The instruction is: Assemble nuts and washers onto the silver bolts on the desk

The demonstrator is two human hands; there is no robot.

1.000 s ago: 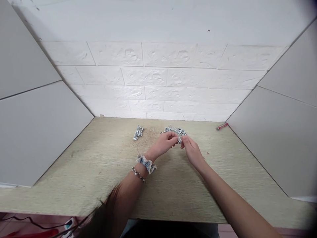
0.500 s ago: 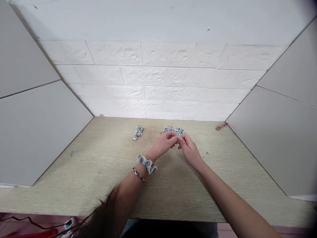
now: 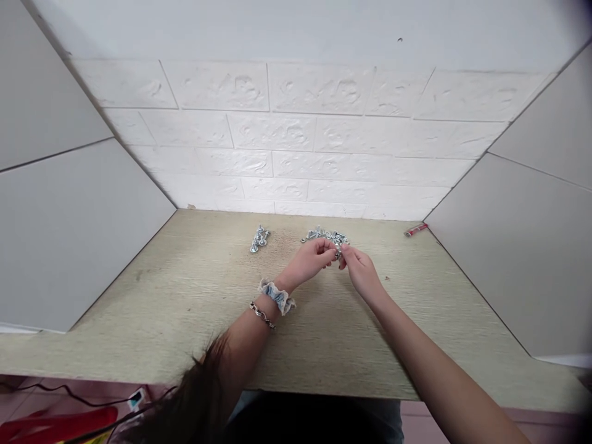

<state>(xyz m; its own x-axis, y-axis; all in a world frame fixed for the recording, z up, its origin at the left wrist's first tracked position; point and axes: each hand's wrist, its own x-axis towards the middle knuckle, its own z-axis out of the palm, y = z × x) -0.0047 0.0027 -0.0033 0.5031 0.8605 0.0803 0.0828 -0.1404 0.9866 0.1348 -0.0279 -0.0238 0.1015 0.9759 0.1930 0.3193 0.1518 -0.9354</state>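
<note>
My left hand (image 3: 311, 259) wears a pale blue scrunchie and a chain bracelet at the wrist. Its thumb and fingers pinch a small silvery metal fastener, mostly covered by the fingertips. My right hand (image 3: 363, 274) meets it from the right, thumb and forefinger closed on the same small piece; whether it is a bolt, nut or washer I cannot tell. Just beyond the fingers lies a loose pile of bolts and nuts (image 3: 327, 235), partly hidden by my hands. Further left stands a small group of bolts with washers (image 3: 259, 239) on the wooden tabletop (image 3: 208, 290).
A red tube-like object (image 3: 415, 230) lies at the back right corner. White brick-pattern wall (image 3: 296, 163) closes off the back, and grey panels (image 3: 87, 234) flank both sides. Below the front edge at left are a dark cable (image 3: 69, 391) and a red item (image 3: 60, 425).
The view has tilted down slightly, so the tabletop sits higher in the picture. My hands stay together at the fingertips, with a little more of the silvery piece showing between them.
</note>
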